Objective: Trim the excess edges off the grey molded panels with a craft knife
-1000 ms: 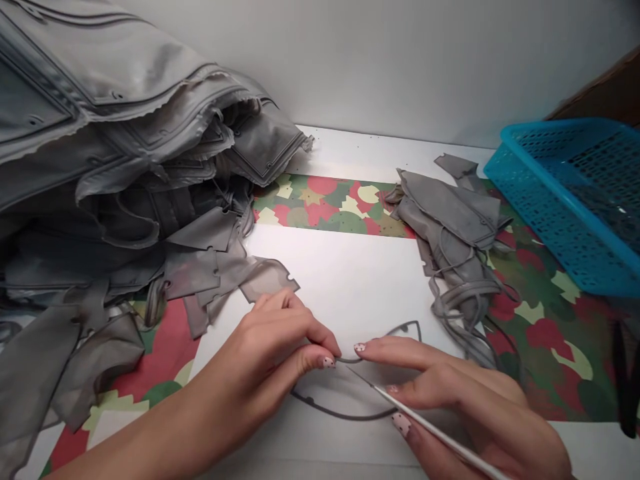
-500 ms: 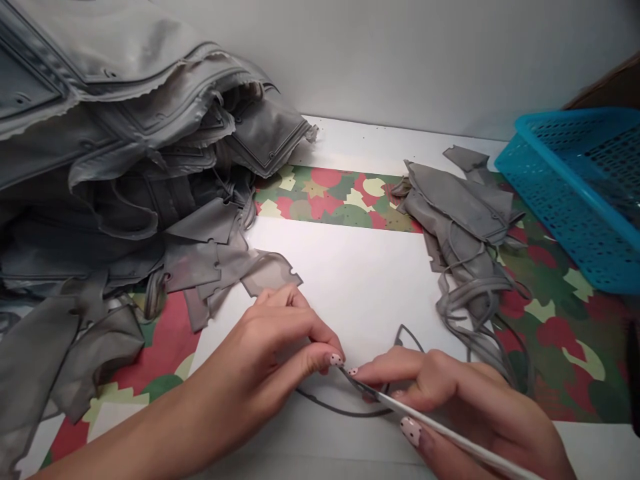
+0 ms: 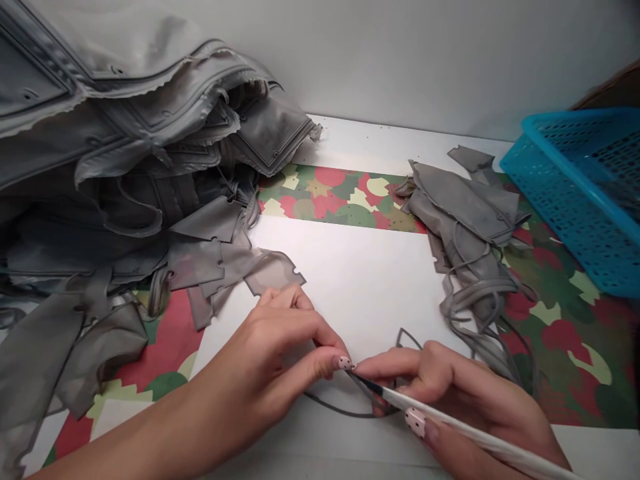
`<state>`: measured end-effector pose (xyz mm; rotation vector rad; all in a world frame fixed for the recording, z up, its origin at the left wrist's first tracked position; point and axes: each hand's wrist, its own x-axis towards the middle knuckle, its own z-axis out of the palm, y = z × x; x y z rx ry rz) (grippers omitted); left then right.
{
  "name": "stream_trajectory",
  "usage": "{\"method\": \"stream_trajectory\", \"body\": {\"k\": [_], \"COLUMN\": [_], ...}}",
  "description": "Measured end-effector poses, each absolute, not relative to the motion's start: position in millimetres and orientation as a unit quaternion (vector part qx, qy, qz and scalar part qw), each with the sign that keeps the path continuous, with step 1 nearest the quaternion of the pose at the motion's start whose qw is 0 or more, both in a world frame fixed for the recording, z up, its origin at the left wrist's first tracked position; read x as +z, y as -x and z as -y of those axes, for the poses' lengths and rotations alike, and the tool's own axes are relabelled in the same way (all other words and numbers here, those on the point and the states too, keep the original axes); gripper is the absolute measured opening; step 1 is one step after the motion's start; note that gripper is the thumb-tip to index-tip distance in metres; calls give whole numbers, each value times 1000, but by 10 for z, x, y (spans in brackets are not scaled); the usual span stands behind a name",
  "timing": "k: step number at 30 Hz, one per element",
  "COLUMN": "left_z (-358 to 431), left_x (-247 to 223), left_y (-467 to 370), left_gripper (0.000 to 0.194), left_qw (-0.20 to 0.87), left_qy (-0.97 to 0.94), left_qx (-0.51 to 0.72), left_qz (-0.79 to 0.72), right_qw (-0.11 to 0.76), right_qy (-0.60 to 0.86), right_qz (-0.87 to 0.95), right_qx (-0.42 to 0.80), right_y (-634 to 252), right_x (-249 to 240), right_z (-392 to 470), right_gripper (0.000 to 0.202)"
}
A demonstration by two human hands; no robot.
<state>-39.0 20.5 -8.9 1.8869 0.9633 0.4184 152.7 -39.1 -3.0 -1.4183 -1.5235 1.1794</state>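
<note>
Low in the head view, my left hand (image 3: 295,353) is closed in a pinch on a thin grey rubber strip (image 3: 345,415). The strip curves down below the fingers in a loop and shows again as a pointed bend behind my right fingers. My right hand (image 3: 450,400) grips a slim tool with a long white handle (image 3: 460,430) and a narrow dark tip. That tip lies against the strip right beside my left thumb, and both hands' fingertips nearly meet there. The exact shape of the tip is hidden by the fingers.
A tall heap of grey rubber sheets (image 3: 150,133) fills the left. Grey offcuts and thin loops (image 3: 465,207) lie piled at the right. Behind them stands a blue plastic basket (image 3: 565,207). White paper (image 3: 340,280) lies over a patterned red and green cover (image 3: 345,193).
The white-handled tool and my right hand have shifted slightly to the right and the tool's dark tip shows more. My left hand keeps its pinch on the strip.
</note>
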Motion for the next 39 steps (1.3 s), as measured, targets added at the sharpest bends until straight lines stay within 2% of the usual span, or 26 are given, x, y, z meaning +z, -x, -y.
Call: {"method": "stream_trajectory", "body": {"k": [7,16,23,31,39], "left_z": [-203,-215,-237,-223,-220], "left_x": [-90,-89,-85,-94,-68], "left_y": [386,373,400,378,374], "left_gripper": [20,18,5,11,10], "left_qw": [460,482,477,453,444], "left_qy": [-777,-763,-777,-790,-805], "left_qx": [168,172,156,176,149], "left_qz": [-395,-394,-380,-374,-363], "right_qw": [363,358,373,379,338], "right_qy": [543,548,541,512,481], "right_qz": [533,531,574,694,780], "right_qx": [538,539,489,335,214], "right_y": [-1540,-1526,-1519,-1530,-1584], "right_x": [-61,-32,15,-150,-183], "right_z": [375,371,359,440,441], "right_gripper": [18,16,13,14,17]}}
